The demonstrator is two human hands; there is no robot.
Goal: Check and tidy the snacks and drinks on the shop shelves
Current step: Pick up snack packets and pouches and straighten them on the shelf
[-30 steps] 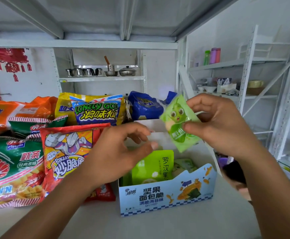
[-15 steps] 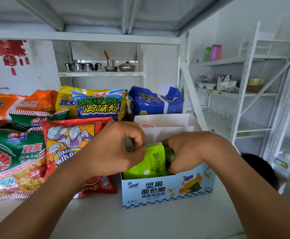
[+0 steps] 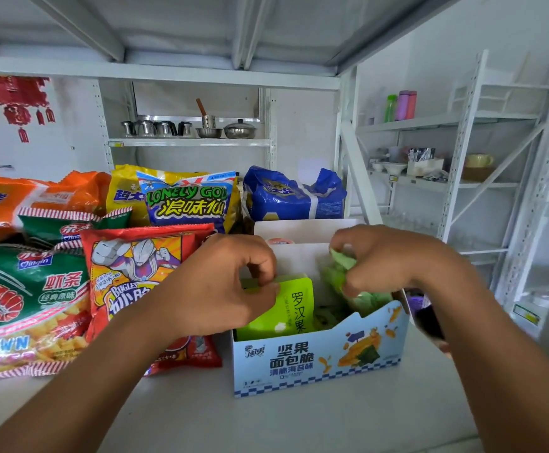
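A blue-and-white cardboard box [image 3: 319,364] with a cut-down front is seen on the white shelf [image 3: 266,420], right of the middle and near the front edge. A lime-green packet [image 3: 294,305] printed with dark characters is stood upright in the box's left part; its top edge is pinched between the thumb and curled fingers of the left hand [image 3: 211,289]. In the right part, a pale green packet [image 3: 333,276], blurred, is gripped by the curled fingers of the right hand [image 3: 387,259], above more green packets lying low in the box. Just left of the box a red snack bag [image 3: 136,256] is partly covered by the left forearm, with a green prawn-cracker bag [image 3: 21,299] further left. Behind these, an orange bag [image 3: 38,197], a blue-and-yellow crisp bag [image 3: 185,204] and a dark blue bag [image 3: 286,197] are lined up. Steel pots [image 3: 237,129] are seen on a far shelf, and coloured bottles [image 3: 400,104] on the rack at the right.
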